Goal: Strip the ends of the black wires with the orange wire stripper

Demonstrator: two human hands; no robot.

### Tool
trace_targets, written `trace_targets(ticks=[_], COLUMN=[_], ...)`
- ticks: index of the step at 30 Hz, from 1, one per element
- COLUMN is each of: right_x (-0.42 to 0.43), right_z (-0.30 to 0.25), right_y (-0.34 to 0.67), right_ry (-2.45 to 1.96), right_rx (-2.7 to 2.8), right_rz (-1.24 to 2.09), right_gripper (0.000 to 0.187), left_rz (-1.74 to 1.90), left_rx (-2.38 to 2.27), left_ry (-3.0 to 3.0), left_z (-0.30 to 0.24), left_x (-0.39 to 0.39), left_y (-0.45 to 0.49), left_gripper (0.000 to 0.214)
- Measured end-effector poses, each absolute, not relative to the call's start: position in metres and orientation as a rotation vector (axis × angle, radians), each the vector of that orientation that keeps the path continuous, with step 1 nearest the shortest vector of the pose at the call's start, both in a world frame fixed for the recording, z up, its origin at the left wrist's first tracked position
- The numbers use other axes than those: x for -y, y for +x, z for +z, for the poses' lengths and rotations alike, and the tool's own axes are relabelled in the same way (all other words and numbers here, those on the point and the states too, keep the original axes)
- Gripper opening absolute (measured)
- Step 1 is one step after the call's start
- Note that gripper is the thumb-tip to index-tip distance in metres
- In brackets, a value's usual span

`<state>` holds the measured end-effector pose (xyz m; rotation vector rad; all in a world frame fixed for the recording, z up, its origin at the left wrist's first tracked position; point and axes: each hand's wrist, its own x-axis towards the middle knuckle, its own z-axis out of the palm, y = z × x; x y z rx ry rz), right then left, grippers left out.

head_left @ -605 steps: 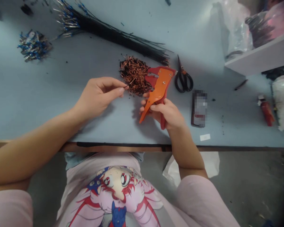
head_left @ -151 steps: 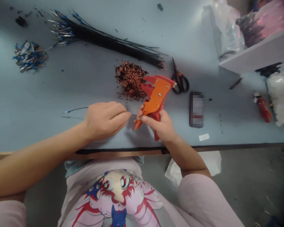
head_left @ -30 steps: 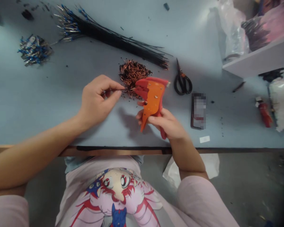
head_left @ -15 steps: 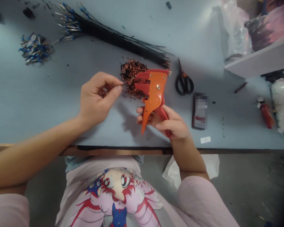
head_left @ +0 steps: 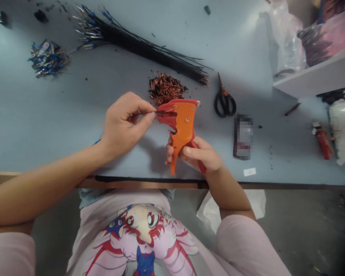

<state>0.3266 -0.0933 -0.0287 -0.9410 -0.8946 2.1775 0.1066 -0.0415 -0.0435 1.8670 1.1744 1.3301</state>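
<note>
Between the thumb and fingers of my left hand (head_left: 129, 124) is a thin black wire (head_left: 135, 114), its end reaching the jaws of an orange and red wire stripper (head_left: 184, 124). A blue tip pokes out by my left wrist. My right hand (head_left: 202, 153) is wrapped around the stripper's handles, jaws pointing left. Behind the tool lies a pile of copper and black wire scraps (head_left: 166, 88). A long bundle of black wires (head_left: 149, 51) with blue and metal ends stretches across the table beyond it.
Scissors (head_left: 224, 101) and a dark, partly pixelated box (head_left: 243, 137) lie right of the stripper. A heap of blue and silver terminals (head_left: 47, 59) sits at left. Far right are a red lighter (head_left: 322, 141), a pen-like object (head_left: 292, 109) and a grey shelf edge (head_left: 313, 78) with plastic bags.
The stripper has come down and slightly left, away from the scrap pile, and its jaws have closed up at the wire. My left hand has shifted a little right and down.
</note>
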Motion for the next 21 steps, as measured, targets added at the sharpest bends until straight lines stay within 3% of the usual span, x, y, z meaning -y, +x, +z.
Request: trace_targets(ticks=[21], right_x=[0.0962], right_z=[-0.027], right_y=[0.3246], right_ry=[-1.002], right_rx=[0.996], right_rz=[2.112], right_gripper=[0.027], left_rz=[1.261], left_rx=[-1.128], left_ry=[1.972], left_z=[-0.0423], left_x=[0.0427], left_y=[0.1064], left_gripper=[0.009])
